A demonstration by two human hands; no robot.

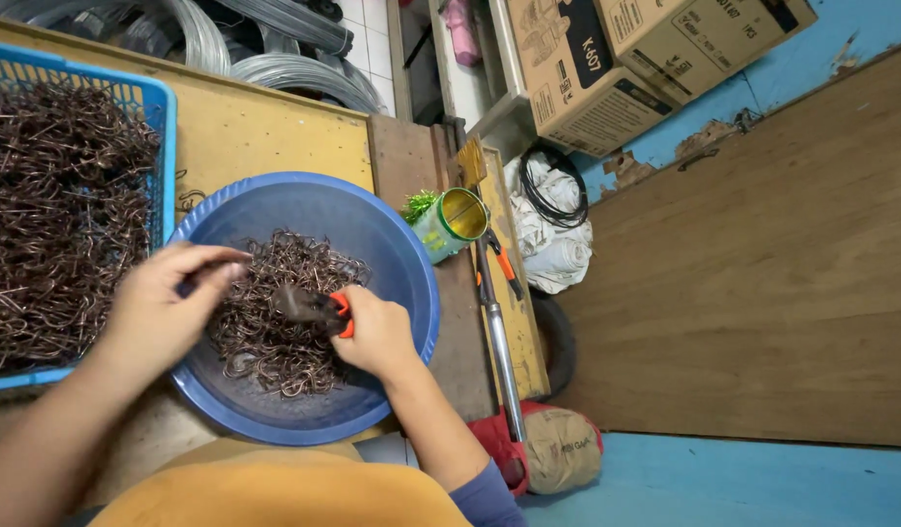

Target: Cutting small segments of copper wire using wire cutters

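Working wire hooks in blue basin on desk. My right hand clenched on orange-handled pliers; left hand fingers pinching hook at pile edge. Beyond left fingers, blue basket heaped full; judging most still left.

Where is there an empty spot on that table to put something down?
Bare yellow tabletop lies between the blue basket, the blue bowl and the wire coils. The bowl's far inner side is bare too. The basket and the bowl's middle, by both hands, are crowded with hooks.
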